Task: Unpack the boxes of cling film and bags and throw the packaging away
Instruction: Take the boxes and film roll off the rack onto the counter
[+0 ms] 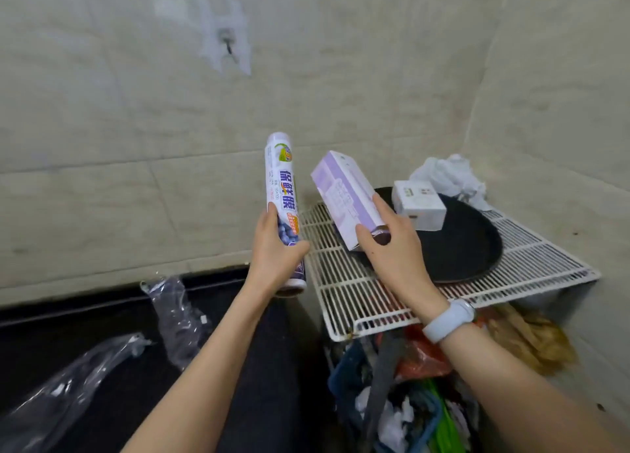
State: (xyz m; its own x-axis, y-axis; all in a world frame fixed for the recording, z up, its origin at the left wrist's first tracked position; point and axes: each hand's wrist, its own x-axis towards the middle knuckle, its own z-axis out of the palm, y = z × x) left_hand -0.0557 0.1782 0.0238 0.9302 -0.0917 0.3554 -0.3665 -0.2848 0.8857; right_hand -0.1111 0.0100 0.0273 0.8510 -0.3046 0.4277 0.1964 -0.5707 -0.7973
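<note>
Honestly, easy stuff: left hand (276, 248) wrapped round the cling film roll (282, 207), light, stiff, slick label, left of the wire rack (426, 282). Right hand (392, 248) pinches the purple box (344, 193) above it; thin card, crushable, so hold its edges.

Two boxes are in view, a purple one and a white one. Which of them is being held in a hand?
The purple box, gripped by the right hand above the wire rack. The small white box rests untouched on the black pan.

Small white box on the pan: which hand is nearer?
Right. The right hand, holding the purple box, is just beside the small white box; the left hand grips the roll farther left.
</note>
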